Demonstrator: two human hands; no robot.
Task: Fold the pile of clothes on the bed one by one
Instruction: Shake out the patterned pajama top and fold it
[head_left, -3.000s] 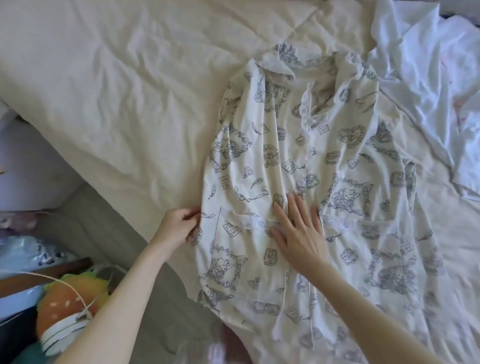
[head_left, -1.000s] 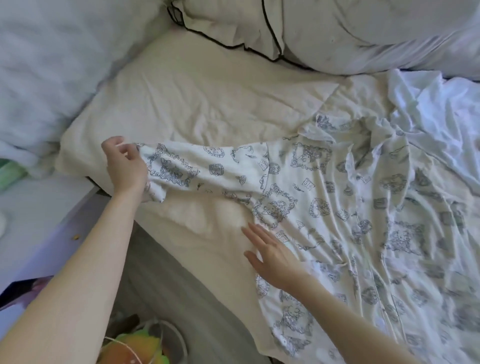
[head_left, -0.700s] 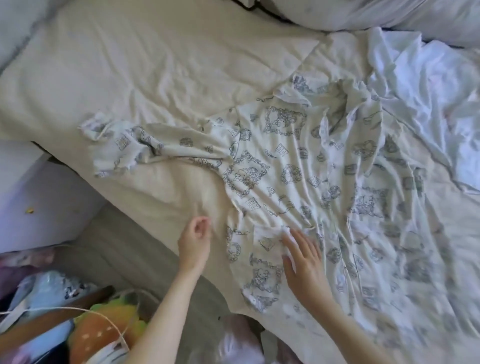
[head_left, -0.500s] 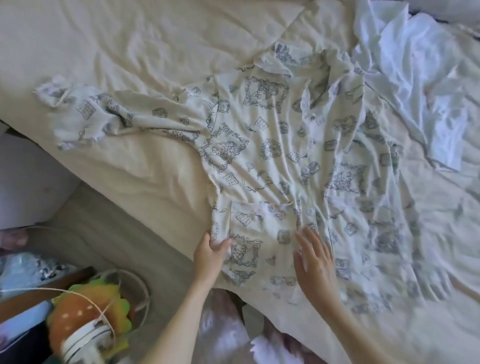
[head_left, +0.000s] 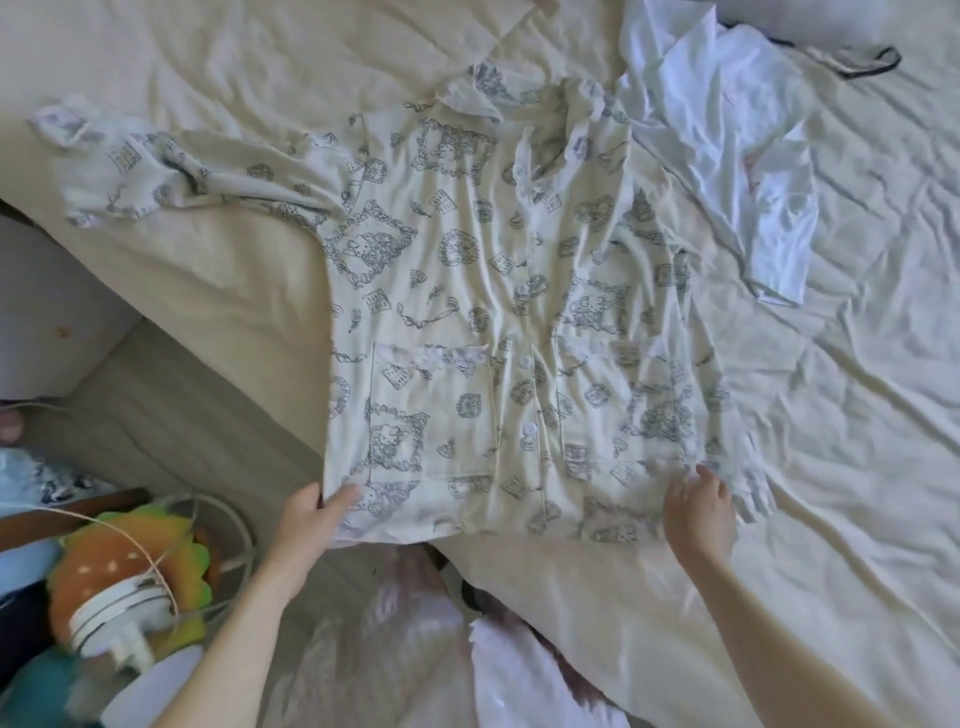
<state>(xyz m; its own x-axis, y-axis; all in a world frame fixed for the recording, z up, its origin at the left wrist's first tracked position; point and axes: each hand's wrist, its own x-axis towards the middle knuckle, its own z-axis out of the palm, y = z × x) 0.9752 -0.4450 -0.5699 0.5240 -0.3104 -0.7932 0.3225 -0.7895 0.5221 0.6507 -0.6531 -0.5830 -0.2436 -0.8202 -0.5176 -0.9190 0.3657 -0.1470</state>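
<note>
A cream pajama shirt with a grey cartoon print lies face up on the bed, buttoned, its two front pockets toward me. Its left sleeve is spread out to the left. My left hand pinches the shirt's lower left hem corner, thumb on top. At the lower right hem corner my right hand has its fingers curled on the fabric, beside the bunched right sleeve. A crumpled white garment lies at the upper right, touching the shirt's shoulder.
The bed's cream sheet stretches to the right and back. Its edge runs diagonally at the lower left, with grey floor below. A burger-shaped plush with a white cord lies on the floor. A black-piped pillow shows top right.
My right hand has slid from the shirt's middle front to its lower right hem corner. My left hand has shifted down onto the lower left corner, and the shirt front now lies flatter.
</note>
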